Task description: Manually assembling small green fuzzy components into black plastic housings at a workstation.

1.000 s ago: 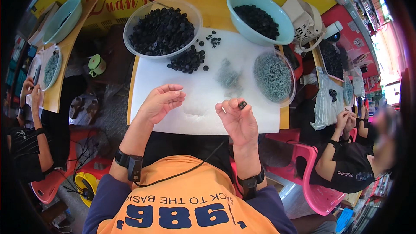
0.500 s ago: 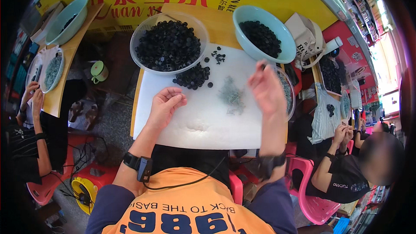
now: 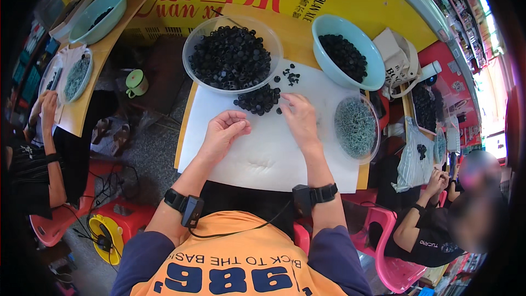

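In the head view, a pile [image 3: 257,100] of black parts lies on the mat [image 3: 263,175]. The left hand [image 3: 226,131], loosely curled, is on the pile's near side; I cannot tell whether it holds anything. The right hand [image 3: 300,118] reaches the pile's right edge, its grip unclear. Behind the pile stands the bowl [image 3: 189,68]; well right, the screws [image 3: 355,126].

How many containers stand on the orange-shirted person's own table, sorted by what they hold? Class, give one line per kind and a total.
Holding black pieces: 2 (clear tub, pale blue basin)
Holding thin grey pieces: 1 (clear dish)
Total: 3
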`<state>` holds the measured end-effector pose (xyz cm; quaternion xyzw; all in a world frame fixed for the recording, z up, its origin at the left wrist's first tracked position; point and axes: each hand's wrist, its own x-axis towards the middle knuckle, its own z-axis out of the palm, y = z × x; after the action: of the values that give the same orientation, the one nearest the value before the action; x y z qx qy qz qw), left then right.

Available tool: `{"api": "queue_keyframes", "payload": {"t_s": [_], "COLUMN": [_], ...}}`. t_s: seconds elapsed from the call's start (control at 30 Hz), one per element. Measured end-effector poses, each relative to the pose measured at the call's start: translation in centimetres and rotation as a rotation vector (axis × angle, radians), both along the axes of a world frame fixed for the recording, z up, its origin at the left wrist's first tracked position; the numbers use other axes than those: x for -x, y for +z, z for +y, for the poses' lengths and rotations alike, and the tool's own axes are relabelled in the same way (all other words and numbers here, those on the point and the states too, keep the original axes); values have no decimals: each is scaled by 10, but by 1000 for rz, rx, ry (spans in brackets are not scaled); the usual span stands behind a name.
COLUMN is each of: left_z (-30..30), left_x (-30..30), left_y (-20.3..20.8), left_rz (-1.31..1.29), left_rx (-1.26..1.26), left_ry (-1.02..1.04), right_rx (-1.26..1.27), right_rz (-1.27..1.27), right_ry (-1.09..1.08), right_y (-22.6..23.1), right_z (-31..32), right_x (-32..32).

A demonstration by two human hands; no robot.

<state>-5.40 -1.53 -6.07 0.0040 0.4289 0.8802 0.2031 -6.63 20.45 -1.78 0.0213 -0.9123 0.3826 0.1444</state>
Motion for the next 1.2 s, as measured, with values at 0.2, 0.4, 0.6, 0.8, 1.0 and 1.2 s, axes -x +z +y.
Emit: {"api": "queue_keyframes", "payload": {"t_s": [0.2,0.4,0.6,0.8,1.0,1.2], "left_z": [1,0,1,1,0,3], "left_x": [0,0,0,1,-1,-9], "left_y": [-3,-2,-4,-6,-4,2], "left_rz": [20,9,27,24,14,163], "left_rx": [0,-12,-12,-53,-46,142], "left_ry": [-16,-8,0,0,0,39], "right_rx": [-219,-163,-180,-228,-192,122], "right_rz": [7,46,97,152,210,-17], "right_ry": [-5,33,-26,80,70,41], "right_y": [-18,-25,-14,-20,-17,1], "right_z": [-8,-42,-45,-46,-42,-45], "right_x": [8,-27,-27,-23,-33,-53]}}
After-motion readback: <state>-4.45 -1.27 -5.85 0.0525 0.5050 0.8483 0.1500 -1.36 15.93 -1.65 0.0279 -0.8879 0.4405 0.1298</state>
